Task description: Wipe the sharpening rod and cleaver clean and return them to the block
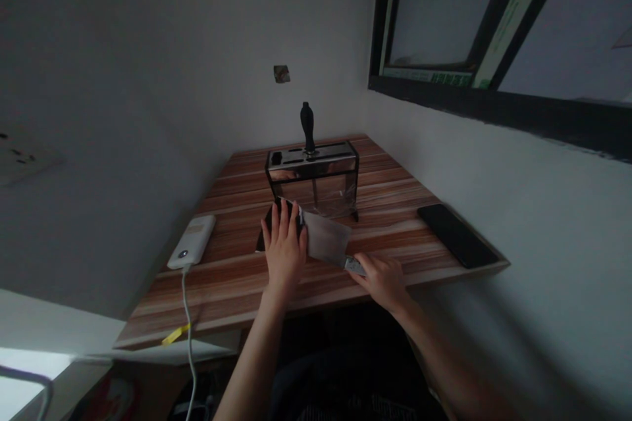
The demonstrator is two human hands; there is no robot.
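A wide cleaver (326, 239) lies low over the wooden table (395, 194), its blade pointing left. My right hand (382, 279) is closed around its metal handle near the table's front edge. My left hand (284, 247) rests with fingers stretched flat on a dark flat object (264, 233) that lies under the blade's left end; what that object is I cannot make out. Just behind the blade stands a glass-sided knife block (312, 177) with one black-handled tool (307, 126) upright in a slot.
A white power bank (192, 240) with a white cable (188, 335) lies at the left of the table. A black phone (457, 235) lies at the right edge. White walls close in the table at the back and right, beneath a dark-framed window (474, 102).
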